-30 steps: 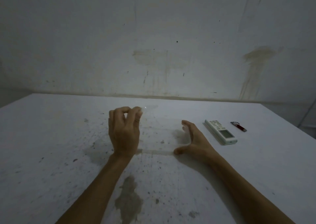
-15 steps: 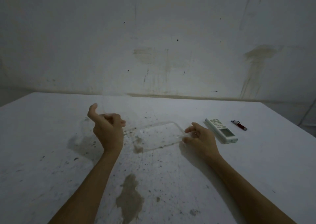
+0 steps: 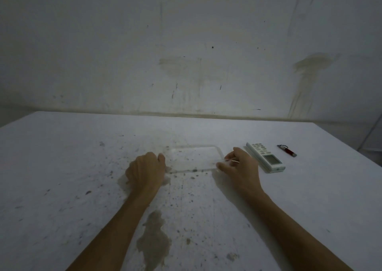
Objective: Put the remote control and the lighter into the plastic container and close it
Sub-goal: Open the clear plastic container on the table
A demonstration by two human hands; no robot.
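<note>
A clear plastic container [image 3: 198, 146] lies flat on the white table [image 3: 62, 167] between my hands, hard to see. My right hand [image 3: 240, 167] pinches its near right corner. My left hand [image 3: 145, 169] is closed at the container's left edge on a faint clear sheet that looks like the lid [image 3: 123, 180], mostly hidden under the hand. The white remote control [image 3: 265, 156] lies just right of my right hand, display end toward me. The red lighter [image 3: 287, 151] lies further right, apart from the remote.
The table is speckled with dark spots and has a brown stain [image 3: 154, 241] near its front. A stained white wall [image 3: 186, 64] stands behind the far edge. The table's right edge runs just beyond the lighter.
My left hand was raised to the left with the clear lid; it has come down and right to the container's left edge. My right hand keeps hold of the right corner.
</note>
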